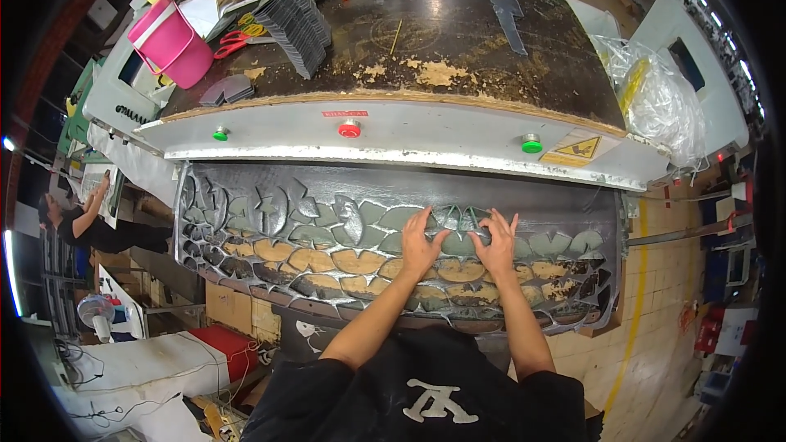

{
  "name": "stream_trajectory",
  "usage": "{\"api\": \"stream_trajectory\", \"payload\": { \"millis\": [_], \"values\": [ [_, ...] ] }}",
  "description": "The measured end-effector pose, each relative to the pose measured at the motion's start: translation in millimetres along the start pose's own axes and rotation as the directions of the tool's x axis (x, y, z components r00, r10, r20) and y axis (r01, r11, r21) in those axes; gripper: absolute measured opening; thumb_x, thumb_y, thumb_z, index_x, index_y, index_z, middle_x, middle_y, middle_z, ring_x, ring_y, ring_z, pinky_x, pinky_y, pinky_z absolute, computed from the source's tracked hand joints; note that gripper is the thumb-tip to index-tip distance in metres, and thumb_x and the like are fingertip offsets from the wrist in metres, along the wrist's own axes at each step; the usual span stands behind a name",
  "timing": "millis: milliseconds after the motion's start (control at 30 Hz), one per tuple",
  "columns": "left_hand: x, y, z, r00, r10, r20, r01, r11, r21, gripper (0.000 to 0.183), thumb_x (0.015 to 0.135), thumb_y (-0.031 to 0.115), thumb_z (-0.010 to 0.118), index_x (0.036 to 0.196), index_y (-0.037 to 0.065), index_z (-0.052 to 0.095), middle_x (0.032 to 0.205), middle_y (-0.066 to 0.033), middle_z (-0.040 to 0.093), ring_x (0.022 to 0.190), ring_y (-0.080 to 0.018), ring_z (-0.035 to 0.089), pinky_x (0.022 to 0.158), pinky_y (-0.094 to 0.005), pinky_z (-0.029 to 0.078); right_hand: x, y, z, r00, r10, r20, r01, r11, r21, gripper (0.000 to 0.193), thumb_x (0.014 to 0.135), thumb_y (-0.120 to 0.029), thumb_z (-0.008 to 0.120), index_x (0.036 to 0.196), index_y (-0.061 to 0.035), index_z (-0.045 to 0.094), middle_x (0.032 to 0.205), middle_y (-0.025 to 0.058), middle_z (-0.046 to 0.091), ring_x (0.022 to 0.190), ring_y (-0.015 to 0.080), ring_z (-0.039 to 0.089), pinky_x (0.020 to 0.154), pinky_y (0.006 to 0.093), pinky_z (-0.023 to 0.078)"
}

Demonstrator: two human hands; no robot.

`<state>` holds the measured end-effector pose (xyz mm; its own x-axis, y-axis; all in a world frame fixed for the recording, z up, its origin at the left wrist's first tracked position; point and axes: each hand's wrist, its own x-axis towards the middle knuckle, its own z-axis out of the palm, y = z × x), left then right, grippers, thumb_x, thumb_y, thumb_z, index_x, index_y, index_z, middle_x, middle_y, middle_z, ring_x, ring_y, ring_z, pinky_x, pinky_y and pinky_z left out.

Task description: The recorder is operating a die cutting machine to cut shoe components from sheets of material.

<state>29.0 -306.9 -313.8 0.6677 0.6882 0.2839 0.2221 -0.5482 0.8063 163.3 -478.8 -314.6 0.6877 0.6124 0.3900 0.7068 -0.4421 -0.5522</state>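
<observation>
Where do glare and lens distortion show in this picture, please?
Head view: glare whitens patches of the dark sheet and the clear plastic bag; head view: the white front panel bows, and black swallows the corners.

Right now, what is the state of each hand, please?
Left hand: partly closed, holding the left side of the green-edged, curved frame.
Right hand: partly closed, holding its right side.
</observation>
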Motion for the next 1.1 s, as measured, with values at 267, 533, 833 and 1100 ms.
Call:
{"api": "stream_trajectory", "payload": {
  "millis": [267, 533, 833, 1100],
  "values": [
    [-1.2, 4.7, -2.0, 0.997, -0.059, 0.048, 0.060, 0.998, -0.005, 0.071, 0.081, 0.022, 0.093, 0.142, 0.001, 0.064, 0.135, -0.0213, 0.069, 0.127, -0.0412, 0.063, 0.110, -0.0482, 0.048, -0.4, -3.0, -2.4, 1.000, 0.008, -0.005, -0.008, 0.999, 0.032, 0.034, 0.084, -0.020, 0.091, 0.105, -0.0088, 0.067, 0.139, 0.0192, 0.070, 0.140, 0.0380, 0.059, 0.129, 0.0682, 0.018],
    [-0.5, 7.1, -2.9, 0.997, -0.056, 0.056, 0.055, 0.998, 0.019, 0.071, 0.082, 0.023, 0.092, 0.144, 0.003, 0.064, 0.136, -0.0209, 0.069, 0.128, -0.0408, 0.062, 0.111, -0.0484, 0.047, 3.1, -6.3, -6.3, 0.999, 0.022, 0.036, -0.023, 0.999, 0.025, 0.033, 0.086, -0.019, 0.089, 0.105, -0.0098, 0.063, 0.138, 0.0152, 0.068, 0.142, 0.0377, 0.056, 0.129, 0.0689, 0.014],
    [0.0, 5.6, -3.4, 0.993, -0.080, 0.083, 0.078, 0.996, 0.034, 0.072, 0.084, 0.023, 0.091, 0.146, 0.002, 0.061, 0.137, -0.0224, 0.067, 0.128, -0.0418, 0.061, 0.111, -0.0490, 0.046, 3.9, -4.4, -5.2, 0.997, 0.032, 0.071, -0.034, 0.999, 0.018, 0.034, 0.087, -0.020, 0.087, 0.105, -0.0097, 0.061, 0.139, 0.0152, 0.067, 0.143, 0.0377, 0.054, 0.128, 0.0700, 0.013],
    [1.1, 28.6, -17.9, 0.999, -0.049, -0.013, 0.049, 0.999, -0.020, 0.071, 0.087, 0.023, 0.089, 0.147, 0.001, 0.059, 0.135, -0.0235, 0.067, 0.126, -0.0433, 0.062, 0.108, -0.0498, 0.048, 10.1, -4.5, -10.9, 0.995, 0.058, 0.085, -0.062, 0.997, 0.045, 0.046, 0.084, -0.021, 0.090, 0.118, -0.0109, 0.062, 0.145, 0.0153, 0.062, 0.144, 0.0388, 0.053, 0.129, 0.0681, 0.017]
  ]
}}
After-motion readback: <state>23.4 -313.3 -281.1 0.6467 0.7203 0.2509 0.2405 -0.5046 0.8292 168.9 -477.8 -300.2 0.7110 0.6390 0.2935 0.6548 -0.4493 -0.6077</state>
